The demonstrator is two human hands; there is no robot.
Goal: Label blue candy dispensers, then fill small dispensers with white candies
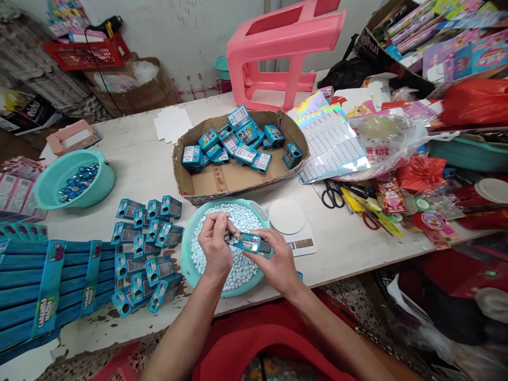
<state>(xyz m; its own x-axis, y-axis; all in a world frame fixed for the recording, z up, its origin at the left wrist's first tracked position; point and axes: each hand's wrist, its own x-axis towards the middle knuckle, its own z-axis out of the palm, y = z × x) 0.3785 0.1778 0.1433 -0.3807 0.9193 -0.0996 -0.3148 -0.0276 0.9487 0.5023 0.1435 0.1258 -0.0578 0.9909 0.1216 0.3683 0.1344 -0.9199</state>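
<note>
My right hand (278, 259) grips a small blue candy box (249, 242) printed "Caramelo Macizo", tilted, with one end toward my left hand. The fingers of my left hand (216, 246) are curled closed at that end, with small pale blue candies (230, 237) showing by the fingertips. Both hands are above a turquoise basin (189, 264) full of such candies. To the left, several similar blue boxes (159, 269) lie in rows, each with a round hole in the end facing me. The inside of the held box is hidden.
Behind the basin is a cardboard tray (206, 185) holding several blue boxes. A white scale (288, 217) stands right, scissors (332, 196) beyond. At left are a turquoise bowl (99, 182) of shiny blue pieces and flat blue cartons (24, 286). A pink stool (293, 47) lies behind.
</note>
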